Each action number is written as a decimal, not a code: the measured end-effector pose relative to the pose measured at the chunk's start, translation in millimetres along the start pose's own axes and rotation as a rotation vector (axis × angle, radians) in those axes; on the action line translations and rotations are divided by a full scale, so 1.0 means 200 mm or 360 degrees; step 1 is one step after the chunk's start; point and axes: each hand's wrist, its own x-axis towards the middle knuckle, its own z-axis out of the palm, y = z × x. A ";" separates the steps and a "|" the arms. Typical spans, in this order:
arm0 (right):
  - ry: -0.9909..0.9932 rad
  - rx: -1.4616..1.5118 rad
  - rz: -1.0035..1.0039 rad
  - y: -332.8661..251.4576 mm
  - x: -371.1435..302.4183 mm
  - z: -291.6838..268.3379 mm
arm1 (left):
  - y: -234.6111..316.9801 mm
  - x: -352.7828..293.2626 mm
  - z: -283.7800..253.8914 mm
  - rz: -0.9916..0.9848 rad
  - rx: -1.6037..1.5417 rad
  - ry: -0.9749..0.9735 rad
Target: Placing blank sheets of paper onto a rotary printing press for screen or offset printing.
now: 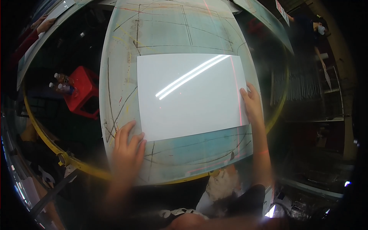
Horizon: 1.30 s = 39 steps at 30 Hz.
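From my remote seat: glossy white rectangular sheet (199, 105) lies on pale blue-green marker-lined counter (199, 151), long axis roughly 9 to 3 o'clock. Bare right hand (253, 105) nearer, at sheet's 3 o'clock edge: thumb overlaps rim, fingers curled outside; can't tell if pinching. Bare left hand (130, 147) at 7 o'clock corner, fingers loosely spread, gripping nothing; sheet lies toward its 1 o'clock; contact unclear to me. 1 thin red light line (235, 82) crosses sheet near 3 o'clock edge.

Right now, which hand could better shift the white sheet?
Probably the right hand: its thumb overlaps the white sheet at its right edge. The left hand sits beside a corner, contact unclear.
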 end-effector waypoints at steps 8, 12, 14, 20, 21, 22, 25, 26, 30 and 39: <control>0.0068 -0.0137 -0.0157 0.02 0.02 -0.01 | 0.00 0.01 0.01 -0.0005 0.0010 -0.0007; 0.0177 -0.0431 -0.0259 0.03 0.02 0.00 | 0.00 0.00 0.01 -0.0021 0.0028 0.0000; 0.0245 -0.0567 -0.0334 0.04 0.02 0.00 | -0.01 0.00 0.01 -0.0021 0.0037 0.0000; 0.0236 -0.0665 -0.0513 0.08 0.06 0.00 | -0.01 0.01 0.01 -0.0055 0.0014 -0.0016; 0.0233 -0.0667 -0.0530 0.09 0.06 0.00 | -0.01 0.01 0.01 -0.0052 0.0021 -0.0024; 0.0262 -0.0671 -0.0564 0.10 0.06 0.00 | -0.01 0.01 0.01 -0.0073 0.0018 -0.0067; 0.0237 -0.0630 -0.0562 0.13 0.08 -0.01 | -0.01 0.01 0.01 -0.0093 0.0035 -0.0086; 0.0218 -0.0633 -0.0539 0.14 0.08 -0.01 | -0.01 0.01 0.01 -0.0098 0.0030 -0.0091; 0.0200 -0.0598 -0.0615 0.18 0.11 -0.02 | -0.01 0.01 0.01 -0.0105 0.0067 -0.0101; 0.0209 -0.0698 -0.0629 0.14 0.08 0.01 | -0.02 0.01 0.01 -0.0087 0.0079 -0.0113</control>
